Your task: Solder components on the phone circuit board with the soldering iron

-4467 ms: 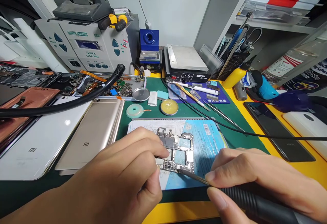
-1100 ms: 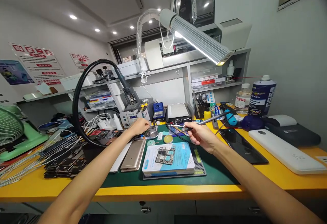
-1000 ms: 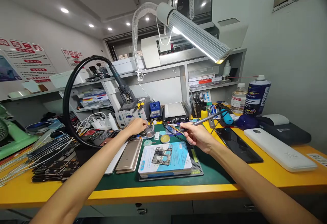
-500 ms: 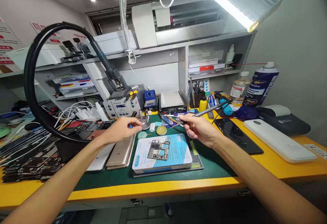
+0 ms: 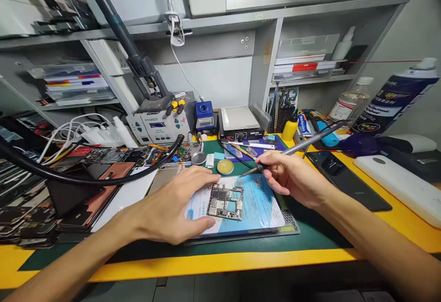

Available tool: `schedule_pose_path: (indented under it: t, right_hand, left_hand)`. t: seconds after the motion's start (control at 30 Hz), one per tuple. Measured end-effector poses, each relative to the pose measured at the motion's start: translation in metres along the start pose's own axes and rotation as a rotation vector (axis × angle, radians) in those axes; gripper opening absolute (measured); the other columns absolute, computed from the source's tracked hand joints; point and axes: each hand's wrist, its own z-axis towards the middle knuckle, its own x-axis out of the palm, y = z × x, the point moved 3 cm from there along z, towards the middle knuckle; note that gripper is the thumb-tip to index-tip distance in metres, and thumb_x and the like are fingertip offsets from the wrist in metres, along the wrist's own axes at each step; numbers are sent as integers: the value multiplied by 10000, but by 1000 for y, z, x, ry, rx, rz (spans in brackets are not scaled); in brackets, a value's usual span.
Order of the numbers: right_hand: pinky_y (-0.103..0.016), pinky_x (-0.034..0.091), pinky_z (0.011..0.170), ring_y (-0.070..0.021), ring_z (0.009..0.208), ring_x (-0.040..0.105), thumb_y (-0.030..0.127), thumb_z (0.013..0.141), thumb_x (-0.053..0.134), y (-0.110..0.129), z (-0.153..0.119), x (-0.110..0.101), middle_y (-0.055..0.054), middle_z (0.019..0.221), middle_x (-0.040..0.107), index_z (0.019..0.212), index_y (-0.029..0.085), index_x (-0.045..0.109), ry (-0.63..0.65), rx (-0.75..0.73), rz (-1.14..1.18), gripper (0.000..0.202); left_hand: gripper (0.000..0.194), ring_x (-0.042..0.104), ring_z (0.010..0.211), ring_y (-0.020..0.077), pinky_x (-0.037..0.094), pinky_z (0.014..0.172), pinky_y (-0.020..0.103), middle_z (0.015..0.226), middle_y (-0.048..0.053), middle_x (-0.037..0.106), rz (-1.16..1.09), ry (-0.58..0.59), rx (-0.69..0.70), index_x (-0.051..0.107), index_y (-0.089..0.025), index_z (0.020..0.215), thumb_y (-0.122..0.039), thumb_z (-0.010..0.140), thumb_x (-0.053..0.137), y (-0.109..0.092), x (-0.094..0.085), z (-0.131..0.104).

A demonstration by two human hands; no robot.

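My right hand (image 5: 289,175) grips a grey soldering iron (image 5: 306,142) like a pen, its tip pointing down and left above the back edge of a blue and white box (image 5: 265,210). A phone circuit board (image 5: 219,195) lies flat on that box. My left hand (image 5: 175,203) is open at the board's left side, its thumb near the front corner and its fingers near the back. Whether it touches the board I cannot tell. Behind the box sits a round tin of yellowish paste (image 5: 225,167), probably flux.
Stacked phone parts (image 5: 86,196) crowd the left, with a black hose (image 5: 113,181) arching over them. At the back stand a control station (image 5: 158,128) and a hot plate (image 5: 241,120). To the right are a black phone (image 5: 347,180), a white device (image 5: 396,187) and a spray can (image 5: 392,99).
My left hand has come forward from the parts behind the box to the board's left side, fingers spreading. The soldering iron stays in my right hand near the box. The view has tilted down and closer.
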Motion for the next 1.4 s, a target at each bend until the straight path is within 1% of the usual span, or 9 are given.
schedule_pose_path:
  t: [0.1,0.17,0.27,0.3,0.37,0.77,1.0,1.2,1.4]
  right_hand:
    - [-201,504,477,-93,567,622,440,1249,902,2,-3,5,62,882,760,1137,194,813,10,-16,19,284]
    - [-174,390,399,-74,473,541,434,1129,991,6,-7,10,86,721,697,973,199,778,7,-36,40,354]
    - [-152,366,351,-68,404,525,409,783,1129,13,-13,18,58,576,683,801,201,756,-25,-59,69,428]
    - [-147,370,342,-67,390,525,399,706,1147,15,-14,20,47,556,686,769,200,754,-40,-61,74,446]
    - [-142,377,329,-71,372,535,386,644,1163,18,-16,23,38,539,691,740,200,754,-70,-56,78,460]
    - [-138,344,293,-103,325,554,271,652,1052,18,-24,31,41,503,666,718,222,767,-176,-89,16,296]
    - [-146,351,293,-110,314,551,234,696,1024,15,-28,29,46,500,653,735,212,802,-204,-104,-19,226]
    - [-151,343,309,-111,326,556,241,759,1052,14,-26,28,51,494,641,745,215,831,-200,-124,-23,223]
    - [-166,401,368,-101,356,559,253,855,1067,8,-30,23,51,510,654,818,223,883,-182,-134,-55,190]
  left_hand:
    - [702,840,1531,399,705,1358,593,1642,204,861,26,-19,54,724,-187,1695,-386,1058,942,-5,-3,1]
    - [697,851,1505,401,717,1329,593,1610,200,873,46,-41,89,711,-181,1686,-377,1052,926,-7,-4,2]
    - [664,868,1461,391,724,1296,577,1564,184,889,80,-70,127,697,-183,1670,-357,1060,896,-8,-4,5]
    - [642,873,1452,382,722,1290,566,1556,177,893,90,-76,135,693,-187,1665,-346,1072,882,-9,-4,5]
    - [609,877,1447,364,717,1287,543,1551,167,897,107,-89,146,680,-192,1663,-334,1098,857,-9,-4,6]
    - [551,850,1444,291,672,1324,431,1525,113,899,127,-169,124,632,-218,1677,-402,1187,803,-9,6,-3]
    - [589,835,1440,294,681,1348,401,1513,107,889,120,-199,86,606,-246,1691,-408,1163,812,-9,14,-7]
    - [668,809,1557,310,616,1472,448,1613,115,859,86,-181,33,582,-252,1764,-357,1142,802,-10,16,-16]
    - [646,837,1560,349,709,1401,514,1630,138,870,93,-135,20,586,-249,1725,-315,1102,742,-17,9,-14]
